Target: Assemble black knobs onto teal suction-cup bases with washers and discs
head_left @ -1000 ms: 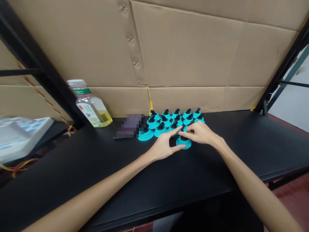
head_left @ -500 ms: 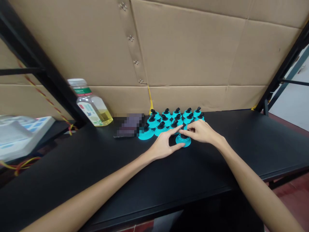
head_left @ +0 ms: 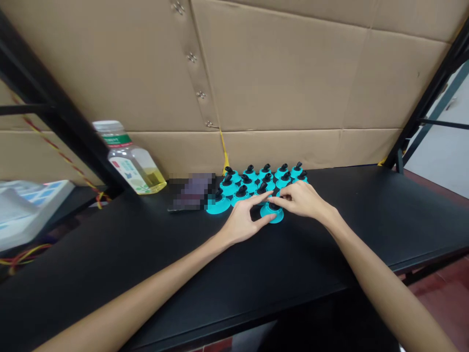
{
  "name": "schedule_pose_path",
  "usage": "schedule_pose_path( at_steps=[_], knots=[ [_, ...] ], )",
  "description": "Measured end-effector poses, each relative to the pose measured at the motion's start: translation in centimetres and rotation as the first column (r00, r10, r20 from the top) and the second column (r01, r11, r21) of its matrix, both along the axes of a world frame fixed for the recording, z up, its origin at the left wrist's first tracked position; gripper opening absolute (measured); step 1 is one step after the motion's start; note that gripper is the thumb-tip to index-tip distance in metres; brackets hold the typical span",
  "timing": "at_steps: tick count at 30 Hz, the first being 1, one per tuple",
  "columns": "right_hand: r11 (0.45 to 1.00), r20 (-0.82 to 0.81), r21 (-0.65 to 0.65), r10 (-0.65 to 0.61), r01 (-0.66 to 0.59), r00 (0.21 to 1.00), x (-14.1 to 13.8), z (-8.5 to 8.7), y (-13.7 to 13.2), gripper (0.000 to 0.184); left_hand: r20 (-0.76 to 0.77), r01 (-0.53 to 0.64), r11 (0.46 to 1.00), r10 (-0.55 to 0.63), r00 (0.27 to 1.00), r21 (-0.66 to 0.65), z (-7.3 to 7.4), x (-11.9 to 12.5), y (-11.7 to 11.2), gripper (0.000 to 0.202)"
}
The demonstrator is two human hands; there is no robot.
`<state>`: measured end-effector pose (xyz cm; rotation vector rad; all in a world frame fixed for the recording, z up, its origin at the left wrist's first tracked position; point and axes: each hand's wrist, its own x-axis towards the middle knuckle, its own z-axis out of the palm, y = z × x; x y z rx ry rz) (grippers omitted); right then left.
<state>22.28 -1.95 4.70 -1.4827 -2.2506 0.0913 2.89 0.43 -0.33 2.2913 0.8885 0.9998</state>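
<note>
A cyan suction cup with a black lever top (head_left: pixel 271 212) stands in front of the others on the table. My right hand (head_left: pixel 298 200) comes in from the right, its fingertips pinching the black top. My left hand (head_left: pixel 244 222) is on the near side, with its thumb against the cyan rim and its index finger reaching behind the cup. Behind it, a group of several matching cyan suction cups (head_left: pixel 249 186) stands in rows, and the nearest one at the left (head_left: pixel 218 204) is close to my left hand. The hands hide part of the front cup.
The black tabletop (head_left: pixel 322 254) runs wide, backed by a cardboard wall (head_left: pixel 278 83). A plastic bottle with yellow liquid (head_left: pixel 132 164) and a blurred flat object (head_left: pixel 192 191) stand left of the cups. A black shelf post (head_left: pixel 62 107) and white box (head_left: pixel 29 210) sit further left.
The whole scene has shifted slightly left in view as my head moved. Both hands stay at the front cup, and its own motion is too small to tell.
</note>
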Motion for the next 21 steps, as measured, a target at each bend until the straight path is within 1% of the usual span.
schedule_pose_path(
  at_steps=[2,6,8,12,15,17,19,21],
  knots=[
    [1.0,-0.005,-0.013,-0.005,0.005,1.0,-0.13,-0.02,-0.04,0.051,-0.002,-0.026,1.0,0.026,1.0,0.008,-0.09,0.01,0.06,0.058],
    [1.0,-0.008,-0.027,-0.007,0.007,1.0,-0.46,-0.18,-0.13,0.052,-0.035,-0.114,0.992,0.115,0.993,0.051,0.03,0.08,-0.08,0.068],
    [1.0,-0.011,-0.022,-0.008,0.008,1.0,-0.59,-0.29,-0.14,0.053,-0.063,-0.116,0.991,0.12,0.991,0.073,0.21,0.13,-0.23,0.071],
    [0.999,-0.061,-0.039,0.019,-0.021,0.998,-0.5,-0.44,-0.04,0.053,-0.089,-0.023,0.998,0.029,0.996,0.057,0.47,0.08,-0.31,0.072],
    [0.996,-0.114,-0.051,0.063,-0.07,0.991,-0.27,-0.47,0.07,0.052,-0.079,0.086,0.996,-0.086,0.993,-0.003,0.42,-0.09,-0.1,0.068],
    [0.995,-0.14,-0.051,0.077,-0.085,0.987,-0.16,-0.47,0.09,0.051,-0.056,0.138,0.989,-0.14,0.989,-0.045,0.36,-0.19,0.06,0.065],
    [0.995,-0.146,-0.051,0.072,-0.08,0.987,-0.14,-0.43,0.05,0.05,-0.028,0.137,0.988,-0.14,0.99,-0.072,0.34,-0.22,0.13,0.063],
    [0.995,-0.142,-0.05,0.072,-0.08,0.987,-0.15,-0.39,-0.04,0.049,-0.021,0.107,0.99,-0.11,0.994,-0.095,0.34,-0.2,0.12,0.065]
  ],
)
